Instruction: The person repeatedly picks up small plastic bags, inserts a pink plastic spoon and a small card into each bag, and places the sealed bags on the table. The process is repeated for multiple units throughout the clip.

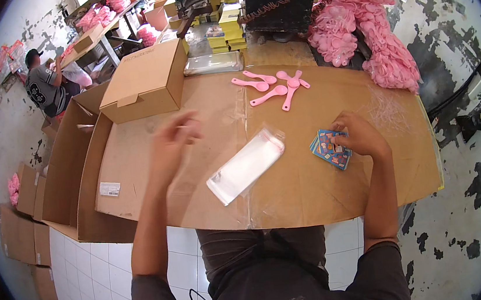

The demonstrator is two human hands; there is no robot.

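My left hand (179, 134) is raised over the left part of the cardboard-covered table, its fingers smeared by motion. Nothing can be made out in it. At the right, my right hand (360, 132) bends over a small pile of blue printed cards (333, 153), thumb and fingertips closed on the upper cards. Between the two hands lies a slanted stack of clear plastic sleeves (246, 166). Beyond them, several pink plastic spoons (270, 93) are scattered, some crossing each other.
A closed cardboard box (145, 81) stands at the table's far left, beside a long open carton (81, 167). Pink spoons in bundles (385, 47) pile up at the far right. Thin clear strips (389, 110) lie near the right edge. Another person (46, 82) works at the far left.
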